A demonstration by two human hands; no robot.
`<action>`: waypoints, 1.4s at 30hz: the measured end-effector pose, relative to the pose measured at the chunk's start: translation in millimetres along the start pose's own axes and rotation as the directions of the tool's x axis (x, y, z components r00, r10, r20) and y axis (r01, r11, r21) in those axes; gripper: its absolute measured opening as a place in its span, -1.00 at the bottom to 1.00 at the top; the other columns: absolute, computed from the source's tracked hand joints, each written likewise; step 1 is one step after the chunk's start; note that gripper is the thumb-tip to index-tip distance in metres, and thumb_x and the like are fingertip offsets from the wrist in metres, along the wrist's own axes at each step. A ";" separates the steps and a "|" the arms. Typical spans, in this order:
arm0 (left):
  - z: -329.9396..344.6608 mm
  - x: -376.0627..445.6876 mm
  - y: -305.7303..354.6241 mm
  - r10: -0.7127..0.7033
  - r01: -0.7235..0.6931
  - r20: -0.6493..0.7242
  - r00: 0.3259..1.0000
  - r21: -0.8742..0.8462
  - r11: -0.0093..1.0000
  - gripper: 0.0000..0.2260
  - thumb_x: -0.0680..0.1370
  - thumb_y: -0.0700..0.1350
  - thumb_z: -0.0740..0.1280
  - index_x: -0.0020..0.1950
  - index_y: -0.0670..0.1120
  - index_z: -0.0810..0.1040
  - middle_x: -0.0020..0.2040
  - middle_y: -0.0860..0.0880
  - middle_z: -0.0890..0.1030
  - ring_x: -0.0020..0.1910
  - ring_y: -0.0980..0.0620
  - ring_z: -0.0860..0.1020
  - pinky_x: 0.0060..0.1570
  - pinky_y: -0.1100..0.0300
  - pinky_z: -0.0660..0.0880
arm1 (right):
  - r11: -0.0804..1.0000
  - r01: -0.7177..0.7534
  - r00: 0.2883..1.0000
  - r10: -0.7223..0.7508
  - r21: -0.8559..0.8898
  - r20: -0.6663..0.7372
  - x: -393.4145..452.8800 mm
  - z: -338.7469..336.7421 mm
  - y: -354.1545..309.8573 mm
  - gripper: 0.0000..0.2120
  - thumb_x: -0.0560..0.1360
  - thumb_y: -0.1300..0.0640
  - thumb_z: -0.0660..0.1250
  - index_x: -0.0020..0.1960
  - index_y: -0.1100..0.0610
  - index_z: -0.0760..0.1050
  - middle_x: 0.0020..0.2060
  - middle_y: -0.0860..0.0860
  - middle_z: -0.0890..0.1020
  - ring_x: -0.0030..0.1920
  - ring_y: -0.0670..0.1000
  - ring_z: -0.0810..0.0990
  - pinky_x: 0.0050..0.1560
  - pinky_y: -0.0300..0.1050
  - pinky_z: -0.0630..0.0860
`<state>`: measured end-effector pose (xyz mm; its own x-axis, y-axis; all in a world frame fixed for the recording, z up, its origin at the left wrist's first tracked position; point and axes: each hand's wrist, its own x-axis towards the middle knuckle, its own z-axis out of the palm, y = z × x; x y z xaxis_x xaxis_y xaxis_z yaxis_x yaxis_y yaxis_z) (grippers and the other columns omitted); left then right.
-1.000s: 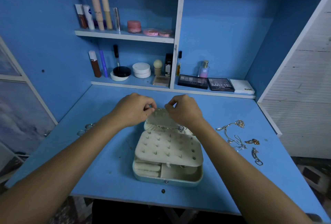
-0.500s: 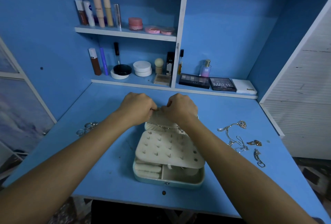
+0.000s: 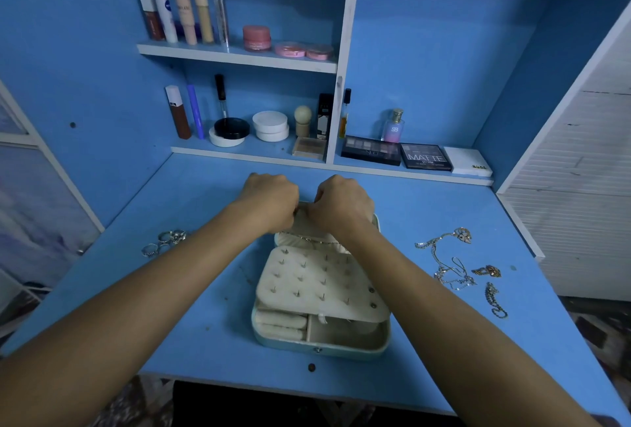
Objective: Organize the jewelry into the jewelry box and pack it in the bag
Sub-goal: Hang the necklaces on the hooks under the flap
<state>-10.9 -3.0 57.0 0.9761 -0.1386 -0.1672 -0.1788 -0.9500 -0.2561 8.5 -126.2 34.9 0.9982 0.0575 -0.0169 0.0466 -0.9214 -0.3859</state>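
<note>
Jewelry box [image 3: 321,341] sits open on the blue desk [image 3: 205,187], just nearer than centre, long axis running from the person toward the shelves. Clasp edge faces the person; raised lid [image 3: 304,225] is at the far end. Cream earring panel [image 3: 317,283], studded with small pins, lies tilted over the tray; ring rolls and a bare compartment show below it at the near edge. A thin chain [image 3: 309,238] lies across the lid's lower pocket.

Left hand [image 3: 269,203]: fingers curled tight, fingertips at the lid's top edge. Right hand [image 3: 343,204]: same posture, fingers curled, touching the lid top just beside the left. Whatever is pinched there is hidden by the knuckles; cannot tell what it is.

Loose items: rings [image 3: 167,242] lie on the desk left of the box, well apart from it. Necklaces [image 3: 447,262], a gold earring [image 3: 488,270] and a chain bracelet [image 3: 495,303] lie to the right.

Readable writing: "MATTE" on a dark palette [image 3: 425,156]; "NUDE" on a white case [image 3: 471,163]; "SB" on a perfume bottle [image 3: 394,126]. A white tube [image 3: 166,15] on the upper shelf bears a round blue logo, text too small to read.
</note>
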 end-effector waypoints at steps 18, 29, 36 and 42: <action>-0.7 -15.1 -22.5 0.063 -0.017 0.025 0.998 -0.809 0.588 -0.88 0.55 -0.12 0.37 -0.01 0.08 0.66 -0.26 0.08 0.70 -0.20 0.17 0.66 -0.11 0.23 0.51 | 0.983 0.113 0.965 -0.144 0.146 0.218 4.6 -32.3 8.9 -0.84 0.46 0.03 0.42 -0.09 0.10 0.70 -0.19 0.05 0.70 -0.17 0.05 0.66 -0.23 -0.14 0.62; 11.7 -9.8 -30.9 -0.007 -0.049 -0.064 0.998 -0.821 0.570 -0.87 0.54 -0.14 0.39 0.00 0.09 0.64 -0.18 0.12 0.68 -0.20 0.24 0.61 -0.20 0.34 0.44 | 0.876 0.154 0.958 -0.246 0.457 0.149 -0.7 -44.7 17.8 -0.84 0.57 0.23 0.27 0.01 0.16 0.64 -0.19 0.04 0.73 -0.23 -0.11 0.72 -0.04 0.10 0.67; 14.2 -1.8 -1.7 0.203 -0.267 -0.175 0.964 -0.666 0.696 -0.83 0.50 0.05 0.47 0.07 0.09 0.70 -0.15 0.22 0.60 -0.18 0.32 0.53 -0.19 0.44 0.35 | 0.885 0.045 0.987 -0.110 0.463 0.115 4.3 -50.3 44.6 -0.82 0.61 0.23 0.24 0.05 0.18 0.62 -0.19 0.04 0.71 -0.34 -0.11 0.69 -0.32 -0.21 0.62; 7.8 8.5 25.2 0.325 -0.332 -0.124 0.937 -0.605 0.724 -0.70 0.49 0.14 0.45 0.19 0.09 0.66 -0.14 0.26 0.51 -0.14 0.33 0.47 -0.16 0.44 0.30 | 0.877 -0.020 0.995 -0.030 0.480 0.097 3.6 -46.4 58.3 -0.82 0.62 0.21 0.25 0.00 0.16 0.63 -0.19 0.03 0.71 -0.29 -0.06 0.69 -0.20 -0.12 0.65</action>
<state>-8.0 -25.9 41.6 0.8721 -0.4739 -0.1218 -0.3785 -0.8111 0.4459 16.5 -197.5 55.2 0.9880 0.1223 -0.0945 0.0027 -0.6248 -0.7808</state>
